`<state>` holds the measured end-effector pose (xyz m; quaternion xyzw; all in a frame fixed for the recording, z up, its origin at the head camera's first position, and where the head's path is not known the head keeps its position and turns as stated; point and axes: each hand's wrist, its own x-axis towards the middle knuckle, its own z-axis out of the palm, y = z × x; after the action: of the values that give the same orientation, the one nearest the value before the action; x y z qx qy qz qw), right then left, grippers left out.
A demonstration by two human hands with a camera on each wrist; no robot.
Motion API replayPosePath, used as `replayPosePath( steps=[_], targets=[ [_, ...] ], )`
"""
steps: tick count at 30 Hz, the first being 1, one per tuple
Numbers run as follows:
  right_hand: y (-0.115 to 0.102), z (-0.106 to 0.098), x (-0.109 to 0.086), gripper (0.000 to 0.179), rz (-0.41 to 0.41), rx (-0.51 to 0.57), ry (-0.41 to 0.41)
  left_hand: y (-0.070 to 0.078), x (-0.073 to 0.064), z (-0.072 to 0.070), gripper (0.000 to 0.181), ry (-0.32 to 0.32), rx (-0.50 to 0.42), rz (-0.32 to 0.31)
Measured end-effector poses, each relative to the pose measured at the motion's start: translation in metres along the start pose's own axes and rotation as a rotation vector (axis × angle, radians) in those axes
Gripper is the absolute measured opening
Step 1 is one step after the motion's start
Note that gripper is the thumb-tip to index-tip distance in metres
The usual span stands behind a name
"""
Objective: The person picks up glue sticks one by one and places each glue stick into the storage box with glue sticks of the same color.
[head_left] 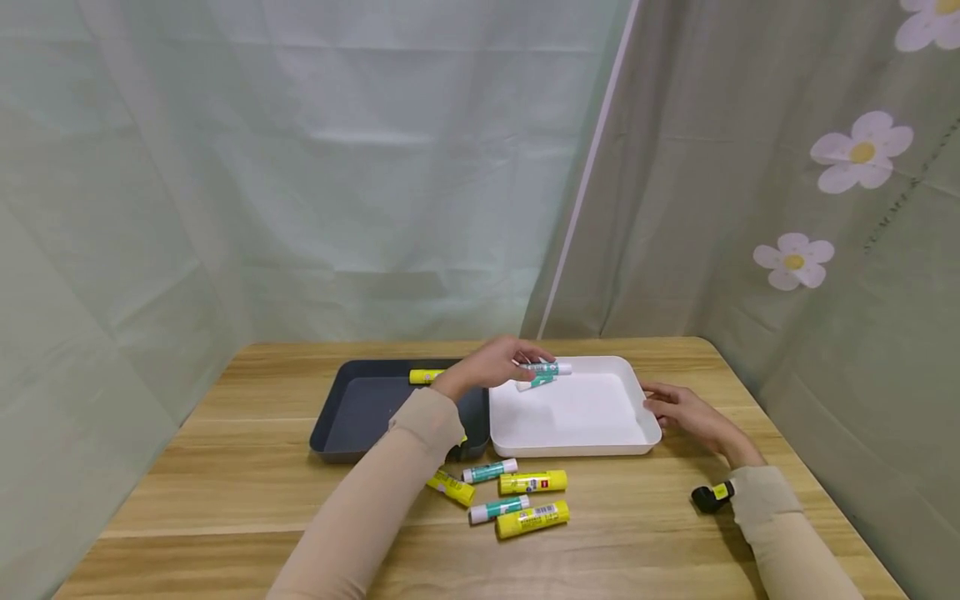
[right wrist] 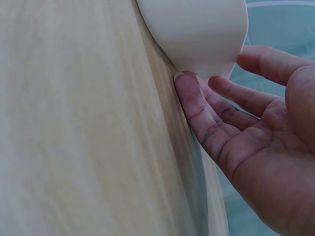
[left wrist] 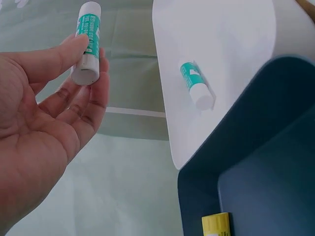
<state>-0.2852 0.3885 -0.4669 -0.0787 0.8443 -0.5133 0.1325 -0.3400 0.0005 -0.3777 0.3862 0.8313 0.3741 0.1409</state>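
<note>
My left hand (head_left: 493,364) pinches a white and green glue stick (left wrist: 89,44) between thumb and fingers, over the back left of the white tray (head_left: 577,414). Beneath it, a second white and green glue stick (left wrist: 193,84) lies in that tray. At the tray's right end is my right hand (head_left: 693,419); in the right wrist view its fingertips (right wrist: 189,88) touch the tray's outer wall, with the fingers loosely bent. Left of the white tray stands a dark grey tray (head_left: 352,367), where a yellow glue stick (head_left: 424,377) lies along the back wall.
In front of the trays, yellow glue sticks (head_left: 532,482) and white and green glue sticks (head_left: 491,471) lie scattered on the wooden table (head_left: 600,533). The left forearm (head_left: 375,492) crosses over the dark tray. Curtains (head_left: 397,167) hang behind the table.
</note>
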Motion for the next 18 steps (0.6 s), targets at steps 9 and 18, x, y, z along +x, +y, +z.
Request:
replayPosePath(
  steps=[9,18],
  targets=[
    [-0.002,-0.001,0.0,0.067,-0.005,0.02,-0.01,-0.001,0.014,0.004,0.037,0.015,0.019,-0.034],
    [-0.001,-0.002,0.001,0.067,-0.011,0.013,-0.008,0.004,0.025,0.008,0.037,0.022,0.053,-0.068]
  ],
)
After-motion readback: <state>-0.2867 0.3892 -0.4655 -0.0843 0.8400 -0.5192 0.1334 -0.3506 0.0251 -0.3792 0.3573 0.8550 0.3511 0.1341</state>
